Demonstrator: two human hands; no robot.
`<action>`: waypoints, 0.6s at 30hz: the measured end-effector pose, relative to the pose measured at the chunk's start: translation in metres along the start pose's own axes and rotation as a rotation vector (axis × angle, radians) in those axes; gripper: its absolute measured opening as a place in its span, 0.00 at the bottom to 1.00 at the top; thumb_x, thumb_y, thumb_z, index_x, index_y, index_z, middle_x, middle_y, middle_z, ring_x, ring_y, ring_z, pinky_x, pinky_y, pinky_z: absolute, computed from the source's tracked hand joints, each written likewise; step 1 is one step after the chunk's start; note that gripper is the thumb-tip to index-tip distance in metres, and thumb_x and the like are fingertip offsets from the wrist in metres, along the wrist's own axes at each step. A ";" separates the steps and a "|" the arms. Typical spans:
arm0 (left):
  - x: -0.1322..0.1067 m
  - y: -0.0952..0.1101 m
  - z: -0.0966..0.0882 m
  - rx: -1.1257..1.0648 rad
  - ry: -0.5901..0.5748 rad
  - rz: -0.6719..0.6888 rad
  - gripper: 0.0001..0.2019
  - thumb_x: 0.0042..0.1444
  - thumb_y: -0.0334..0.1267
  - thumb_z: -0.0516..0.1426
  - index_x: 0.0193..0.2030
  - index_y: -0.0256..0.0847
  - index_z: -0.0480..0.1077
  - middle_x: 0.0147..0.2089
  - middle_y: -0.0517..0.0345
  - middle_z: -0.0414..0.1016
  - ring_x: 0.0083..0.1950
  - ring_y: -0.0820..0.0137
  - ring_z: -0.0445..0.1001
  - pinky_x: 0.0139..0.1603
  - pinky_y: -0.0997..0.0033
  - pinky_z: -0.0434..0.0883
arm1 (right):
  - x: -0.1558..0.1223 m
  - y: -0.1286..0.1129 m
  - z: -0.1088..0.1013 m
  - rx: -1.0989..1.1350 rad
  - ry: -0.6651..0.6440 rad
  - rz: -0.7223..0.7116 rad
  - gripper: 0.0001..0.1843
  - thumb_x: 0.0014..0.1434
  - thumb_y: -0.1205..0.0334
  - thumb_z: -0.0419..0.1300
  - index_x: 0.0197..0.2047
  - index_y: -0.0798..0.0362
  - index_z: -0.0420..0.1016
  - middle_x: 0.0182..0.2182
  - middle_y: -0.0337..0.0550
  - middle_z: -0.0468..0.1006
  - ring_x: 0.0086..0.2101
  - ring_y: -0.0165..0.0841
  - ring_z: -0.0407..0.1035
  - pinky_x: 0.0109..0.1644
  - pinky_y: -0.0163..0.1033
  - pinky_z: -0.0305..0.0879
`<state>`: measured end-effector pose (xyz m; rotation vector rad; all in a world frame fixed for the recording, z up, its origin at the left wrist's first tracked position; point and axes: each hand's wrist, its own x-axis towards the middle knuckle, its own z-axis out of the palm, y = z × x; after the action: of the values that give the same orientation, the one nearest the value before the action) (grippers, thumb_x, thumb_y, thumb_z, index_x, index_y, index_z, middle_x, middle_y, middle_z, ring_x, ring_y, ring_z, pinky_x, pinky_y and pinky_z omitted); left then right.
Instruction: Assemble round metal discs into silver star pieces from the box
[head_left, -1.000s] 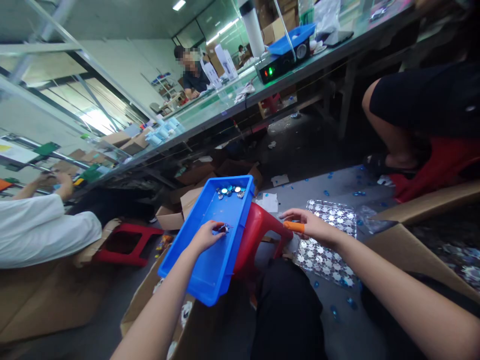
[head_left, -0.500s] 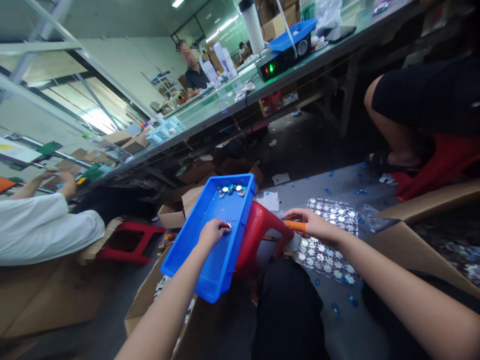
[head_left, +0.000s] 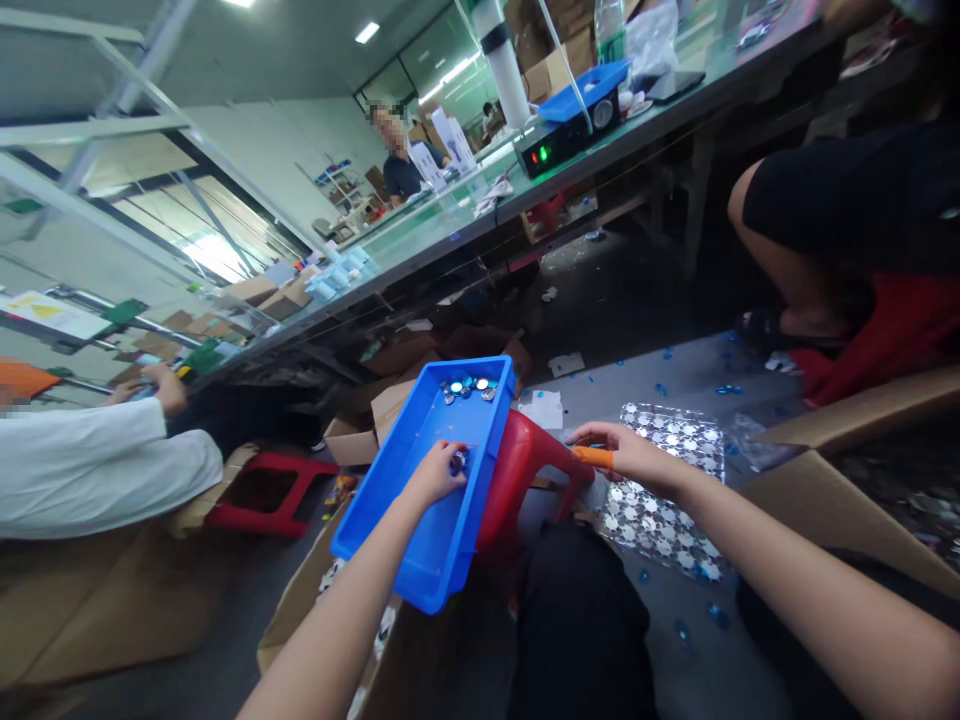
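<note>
My left hand (head_left: 436,472) is inside a blue plastic tray (head_left: 409,545), its fingers curled round a small shiny metal piece (head_left: 458,461). The piece is partly covered by the fingers, so its exact kind is unclear. At the tray's far end lie several small round metal parts (head_left: 466,388), some silver and some blue. My right hand (head_left: 619,452) hovers beside a red plastic stool (head_left: 517,455), fingers loosely bent and apart, with nothing visible in them. One finger wears an orange cover. Below that hand, a clear sheet of silver star-like parts (head_left: 664,520) lies on the floor.
Cardboard boxes stand close by, one (head_left: 810,500) at right with metal pieces, another (head_left: 300,600) under the tray. Blue bits litter the floor. A long workbench (head_left: 420,245) runs across the back. Co-workers sit left and right; another person is behind the bench.
In the tray, my left hand has turned and its fingers have lifted slightly, with the metal piece showing between them. My right hand stays nearly still. The view has shifted a little.
</note>
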<state>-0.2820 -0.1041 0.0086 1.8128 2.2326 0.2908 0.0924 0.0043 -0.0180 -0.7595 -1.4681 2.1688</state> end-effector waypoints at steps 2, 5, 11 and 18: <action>-0.001 0.017 -0.014 -0.026 0.086 0.005 0.22 0.45 0.31 0.62 0.50 0.38 0.73 0.39 0.55 0.71 0.37 0.67 0.74 0.47 0.61 0.76 | 0.000 -0.002 0.001 0.017 0.002 -0.014 0.25 0.54 0.47 0.71 0.49 0.53 0.77 0.42 0.44 0.76 0.21 0.19 0.57 0.20 0.29 0.49; -0.006 0.067 -0.036 -0.161 0.237 0.078 0.24 0.57 0.37 0.58 0.61 0.38 0.65 0.49 0.50 0.71 0.46 0.66 0.75 0.50 0.62 0.76 | -0.002 -0.005 0.004 0.083 0.000 -0.047 0.24 0.54 0.47 0.71 0.49 0.53 0.78 0.41 0.44 0.77 0.22 0.20 0.59 0.20 0.28 0.49; -0.005 0.198 -0.026 -0.402 0.313 0.382 0.29 0.56 0.38 0.64 0.64 0.46 0.64 0.53 0.53 0.74 0.53 0.62 0.75 0.59 0.58 0.72 | -0.004 -0.019 0.004 0.421 -0.067 -0.160 0.30 0.49 0.54 0.75 0.53 0.52 0.76 0.41 0.45 0.78 0.21 0.21 0.64 0.19 0.27 0.52; 0.040 0.262 0.018 -0.450 0.328 0.576 0.29 0.56 0.37 0.64 0.65 0.48 0.64 0.56 0.50 0.73 0.57 0.58 0.73 0.61 0.53 0.70 | -0.011 -0.035 -0.029 0.596 0.047 -0.384 0.25 0.50 0.57 0.75 0.50 0.50 0.75 0.36 0.40 0.77 0.21 0.20 0.61 0.21 0.28 0.51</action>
<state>-0.0406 -0.0114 0.0702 2.1989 1.5627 1.1643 0.1205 0.0311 0.0078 -0.2853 -0.7817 2.0905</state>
